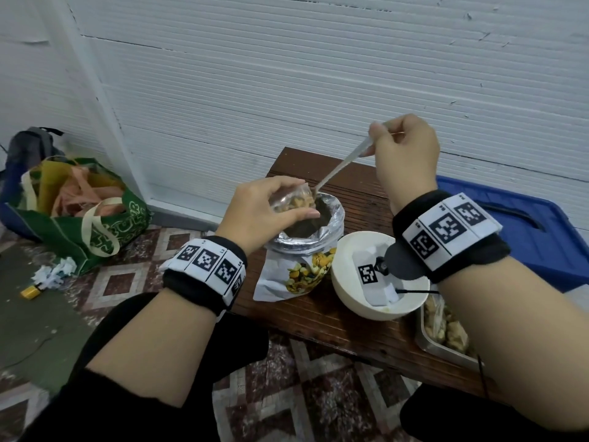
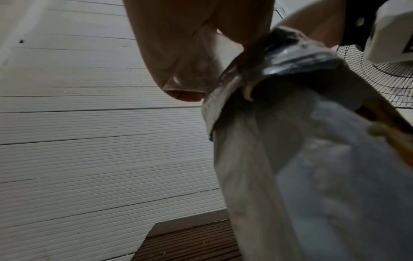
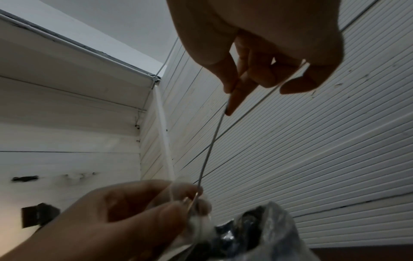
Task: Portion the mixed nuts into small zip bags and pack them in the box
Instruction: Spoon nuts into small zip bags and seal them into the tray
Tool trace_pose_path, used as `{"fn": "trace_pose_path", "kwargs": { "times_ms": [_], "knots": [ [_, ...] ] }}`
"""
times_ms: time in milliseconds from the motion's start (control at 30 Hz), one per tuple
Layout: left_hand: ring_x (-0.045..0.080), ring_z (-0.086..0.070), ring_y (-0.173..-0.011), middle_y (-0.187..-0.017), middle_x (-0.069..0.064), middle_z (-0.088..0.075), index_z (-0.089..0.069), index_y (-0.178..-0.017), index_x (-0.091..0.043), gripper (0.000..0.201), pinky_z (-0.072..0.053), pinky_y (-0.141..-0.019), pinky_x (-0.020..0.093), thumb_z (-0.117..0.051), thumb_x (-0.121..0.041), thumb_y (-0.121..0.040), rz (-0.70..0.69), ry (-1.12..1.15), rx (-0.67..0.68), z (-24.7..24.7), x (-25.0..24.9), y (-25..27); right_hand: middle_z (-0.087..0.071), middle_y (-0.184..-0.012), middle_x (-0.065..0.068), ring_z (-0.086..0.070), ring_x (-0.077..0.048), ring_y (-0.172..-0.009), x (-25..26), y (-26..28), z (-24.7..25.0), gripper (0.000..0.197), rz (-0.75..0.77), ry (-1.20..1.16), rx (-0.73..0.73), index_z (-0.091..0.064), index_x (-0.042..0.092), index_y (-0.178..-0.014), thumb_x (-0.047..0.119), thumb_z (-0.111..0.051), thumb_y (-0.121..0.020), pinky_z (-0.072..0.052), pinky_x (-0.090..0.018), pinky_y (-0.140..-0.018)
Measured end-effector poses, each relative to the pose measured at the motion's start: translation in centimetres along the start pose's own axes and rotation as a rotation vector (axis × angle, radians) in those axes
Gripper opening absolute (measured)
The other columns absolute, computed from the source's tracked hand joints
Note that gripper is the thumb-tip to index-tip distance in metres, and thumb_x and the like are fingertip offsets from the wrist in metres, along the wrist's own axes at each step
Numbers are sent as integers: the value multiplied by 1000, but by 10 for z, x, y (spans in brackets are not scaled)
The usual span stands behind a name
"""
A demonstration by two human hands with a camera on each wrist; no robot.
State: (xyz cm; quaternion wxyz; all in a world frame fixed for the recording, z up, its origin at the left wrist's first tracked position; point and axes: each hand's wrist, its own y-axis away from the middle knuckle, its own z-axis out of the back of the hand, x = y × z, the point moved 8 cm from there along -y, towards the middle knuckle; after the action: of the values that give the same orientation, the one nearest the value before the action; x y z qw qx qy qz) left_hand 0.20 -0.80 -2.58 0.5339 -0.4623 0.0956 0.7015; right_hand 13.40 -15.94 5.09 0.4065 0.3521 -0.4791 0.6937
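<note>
My left hand (image 1: 271, 205) pinches a small clear zip bag (image 1: 291, 199) partly filled with nuts, held over the open mouth of the big foil nut pouch (image 1: 306, 250). My right hand (image 1: 403, 148) grips the handle of a long metal spoon (image 1: 338, 169) whose bowl end dips into the zip bag's mouth. In the right wrist view the spoon handle (image 3: 212, 141) runs from my right fingers (image 3: 232, 98) down to the left hand (image 3: 138, 208) and the zip bag (image 3: 201, 222). The left wrist view shows the pouch's side (image 2: 312, 167) close up.
A white bowl (image 1: 350, 301) with a tagged device stands right of the pouch on the wooden bench (image 1: 360, 199). A metal tray (image 1: 439, 349) holds filled nut bags at the right. A blue plastic box lid (image 1: 516, 218) lies behind. A green tote bag (image 1: 83, 212) sits on the floor.
</note>
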Motion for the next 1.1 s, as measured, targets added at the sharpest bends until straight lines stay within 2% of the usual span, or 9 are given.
{"fn": "trace_pose_path", "kwargs": {
  "times_ms": [100, 300, 433, 533, 667, 733, 800, 900, 1100],
  "knots": [
    [-3, -64, -85, -89, -23, -63, -60, -104, -37, 56, -56, -78, 20, -65, -66, -56, 3, 53, -72, 6, 0, 2, -67, -78, -2, -67, -23, -78, 23, 16, -4, 22, 155, -112, 50, -50, 28, -74, 21, -59, -93, -54, -33, -75],
    [-17, -55, -72, -79, -23, -62, -61, -88, -41, 29, -44, -67, 4, -79, -43, -66, 67, 122, -200, 19, 8, 3, -63, -75, 9, -66, -5, -71, 50, 24, 9, 17, 375, -251, 34, -55, 26, -81, 14, -61, -92, -52, -21, -70],
    [-6, -61, -80, -89, -14, -69, -70, -102, -27, 51, -52, -77, 20, -70, -59, -63, 99, 150, -236, 27, 19, 4, -57, -71, 16, -58, 2, -67, 50, 20, 33, 22, 419, -246, -146, -50, 30, -78, 16, -59, -92, -46, -17, -65],
    [2, -63, -82, -91, -11, -70, -71, -99, -24, 52, -54, -78, 25, -70, -61, -62, 121, 164, -234, 30, 27, 3, -54, -68, 17, -58, -7, -66, 40, 18, 36, 25, 381, -134, -179, -45, 34, -76, 21, -57, -93, -46, -22, -61],
    [-6, -59, -78, -86, -15, -67, -69, -96, -26, 37, -47, -71, 12, -77, -49, -68, 132, 86, -149, 21, 27, 2, -54, -63, 15, -53, 0, -58, 23, 29, 5, 19, 404, 61, 44, -52, 25, -75, 20, -59, -92, -36, -14, -56],
    [-6, -60, -83, -87, -17, -66, -66, -95, -30, 37, -49, -75, 10, -76, -50, -66, 109, 57, -111, 16, 24, 3, -54, -62, 11, -48, -2, -56, 14, 40, -15, 14, 462, 179, 173, -58, 18, -78, 22, -59, -92, -39, -23, -62],
    [-6, -60, -85, -88, -19, -64, -66, -100, -28, 43, -48, -74, 6, -74, -52, -65, 72, 29, -81, 13, 20, 3, -61, -67, 6, -51, -12, -62, 4, 51, -32, 16, 544, 317, 270, -60, 17, -79, 27, -57, -91, -42, -36, -72],
    [-11, -58, -82, -88, -20, -63, -67, -104, -25, 49, -46, -72, 4, -71, -54, -64, 39, 13, -75, 12, 17, 4, -62, -70, 1, -51, -26, -72, -13, 67, -50, 14, 629, 552, 352, -60, 16, -80, 26, -59, -90, -28, -35, -75],
    [-4, -61, -85, -89, -18, -64, -67, -105, -25, 49, -50, -75, 11, -71, -55, -67, 21, -5, -77, 9, 17, 4, -61, -67, -3, -55, -27, -70, -28, 68, -56, 20, 375, 404, 438, -47, 19, -76, 19, -58, -92, -36, -36, -77]
  ]
}}
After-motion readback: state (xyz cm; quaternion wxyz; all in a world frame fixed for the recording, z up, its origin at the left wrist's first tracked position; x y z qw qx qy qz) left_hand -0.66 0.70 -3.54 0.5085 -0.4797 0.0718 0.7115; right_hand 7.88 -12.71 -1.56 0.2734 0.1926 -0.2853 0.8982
